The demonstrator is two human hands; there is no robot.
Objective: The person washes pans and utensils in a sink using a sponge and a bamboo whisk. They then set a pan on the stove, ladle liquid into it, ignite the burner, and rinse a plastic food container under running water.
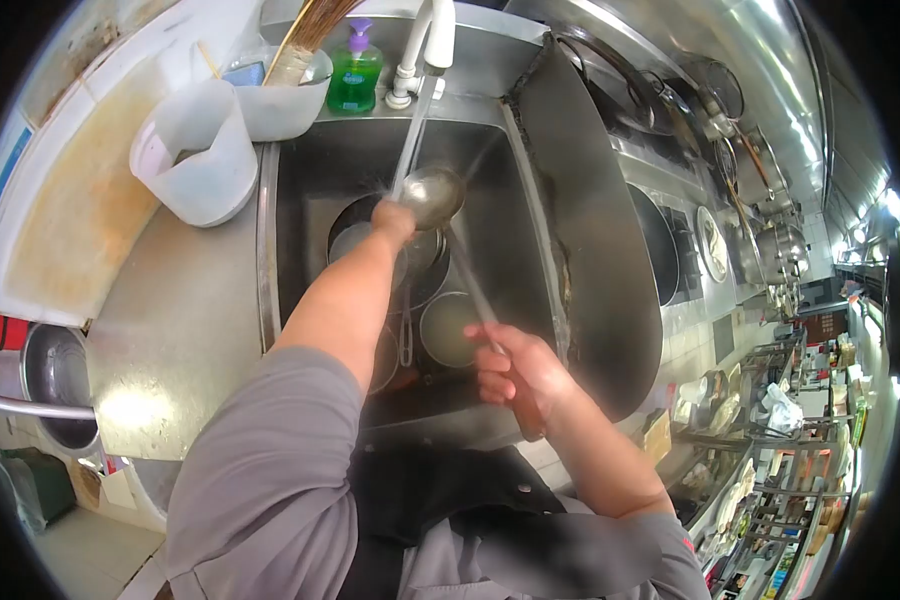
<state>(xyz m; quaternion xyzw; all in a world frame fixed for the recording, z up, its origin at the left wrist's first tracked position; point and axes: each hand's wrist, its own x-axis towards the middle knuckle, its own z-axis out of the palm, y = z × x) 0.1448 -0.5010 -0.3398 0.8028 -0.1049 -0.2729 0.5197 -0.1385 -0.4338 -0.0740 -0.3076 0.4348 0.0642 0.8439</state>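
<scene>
My right hand (518, 372) is closed round the wooden-ended handle of a long metal ladle (433, 196). The ladle slants up and away, its bowl beneath the tap (438, 45), where a stream of water runs down. At the near left rim of the bowl is my left hand (395, 219), touching it; its fingers are blurred and partly hidden. Below the ladle, in the steel sink (305, 180), lie a dark round pan (342, 222), a round container of cloudy liquid (448, 335) and a utensil with a slotted handle (406, 340).
Left of the sink stand a white plastic tub (195, 165) and another holding a bamboo brush (305, 40). A green soap bottle (354, 75) is behind the basin. To the right rises a metal splash panel (595, 230), with a stove (675, 240) beyond it.
</scene>
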